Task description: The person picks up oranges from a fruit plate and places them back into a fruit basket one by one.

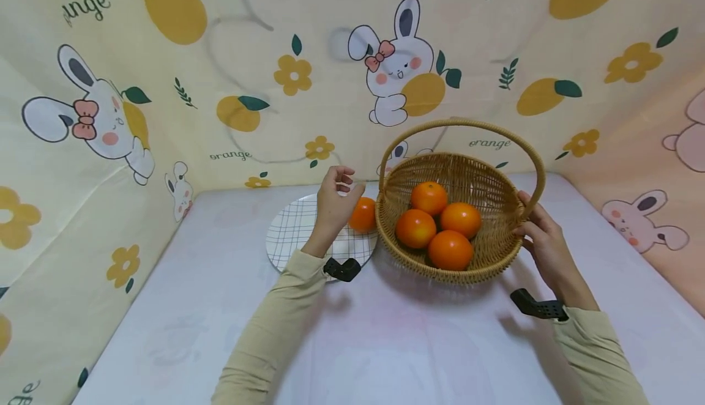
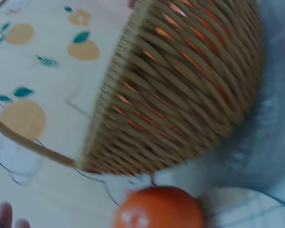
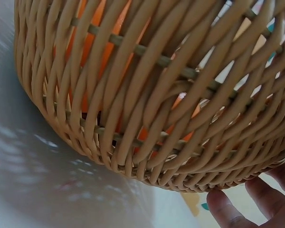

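A wicker basket (image 1: 498, 252) with a tall arched handle stands tilted toward me, with several oranges (image 1: 450, 250) inside. My right hand (image 1: 545, 246) grips its right rim near the foot of the handle; in the right wrist view the fingertips (image 3: 223, 206) touch the weave. My left hand (image 1: 336, 206) is held over a round checked plate (image 1: 294, 234), its fingers loosely bent and holding nothing. Right beside it, one orange (image 1: 363, 215) sits on the plate's right side, against the basket. The left wrist view shows this orange (image 2: 159, 209) apart from the fingers.
The white tabletop (image 1: 385, 344) runs up to a cloth backdrop (image 1: 330, 87) printed with rabbits, flowers and fruit. More of this cloth hangs at the left and right sides. The basket overhangs the plate's right edge.
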Demonstrator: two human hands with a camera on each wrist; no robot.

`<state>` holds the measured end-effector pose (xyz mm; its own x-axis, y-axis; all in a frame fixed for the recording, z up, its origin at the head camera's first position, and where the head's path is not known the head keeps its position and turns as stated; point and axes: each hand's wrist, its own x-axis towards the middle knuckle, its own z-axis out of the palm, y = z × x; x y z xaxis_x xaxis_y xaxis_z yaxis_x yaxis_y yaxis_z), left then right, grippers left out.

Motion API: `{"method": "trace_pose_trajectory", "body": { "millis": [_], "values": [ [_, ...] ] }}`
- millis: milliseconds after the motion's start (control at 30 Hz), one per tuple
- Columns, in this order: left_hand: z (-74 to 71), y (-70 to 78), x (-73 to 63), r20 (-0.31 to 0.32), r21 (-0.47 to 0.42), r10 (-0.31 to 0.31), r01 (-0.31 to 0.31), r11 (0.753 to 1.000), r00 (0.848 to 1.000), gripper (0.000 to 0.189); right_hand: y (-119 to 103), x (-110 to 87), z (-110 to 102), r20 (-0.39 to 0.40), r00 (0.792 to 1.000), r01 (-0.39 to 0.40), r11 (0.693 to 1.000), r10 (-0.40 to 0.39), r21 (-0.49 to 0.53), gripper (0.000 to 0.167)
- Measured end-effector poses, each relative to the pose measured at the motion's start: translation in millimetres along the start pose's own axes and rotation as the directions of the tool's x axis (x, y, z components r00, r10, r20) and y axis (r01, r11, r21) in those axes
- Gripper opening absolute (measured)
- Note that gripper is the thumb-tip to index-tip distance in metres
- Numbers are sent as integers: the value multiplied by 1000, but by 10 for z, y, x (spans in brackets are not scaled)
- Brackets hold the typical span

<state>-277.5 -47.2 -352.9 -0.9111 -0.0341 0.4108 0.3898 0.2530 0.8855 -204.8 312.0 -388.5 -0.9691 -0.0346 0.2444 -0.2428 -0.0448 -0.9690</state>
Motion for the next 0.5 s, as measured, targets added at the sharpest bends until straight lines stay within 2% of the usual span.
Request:
{"method": "trace_pose_trajectory", "body": {
  "millis": [133,233,333,500],
  "values": [
    [62,-244,2,-29,59,-112,114,992,993,41,5,-5,-24,1,1000,6,1000,-6,13,66],
    [105,-411,-15,-35,54,-194,196,979,980,47,8,-6,-21,7,1000,3,1000,-3,23,66],
    [139,-541,-34,-35,22,-282,282,959,959,49,9,-9,-10,10,1000,-8,1000,8,15,67],
    [179,-645,-51,6,-63,-414,414,908,910,54,12,-8,-17,8,1000,-11,1000,11,-13,66]
  ]
}}
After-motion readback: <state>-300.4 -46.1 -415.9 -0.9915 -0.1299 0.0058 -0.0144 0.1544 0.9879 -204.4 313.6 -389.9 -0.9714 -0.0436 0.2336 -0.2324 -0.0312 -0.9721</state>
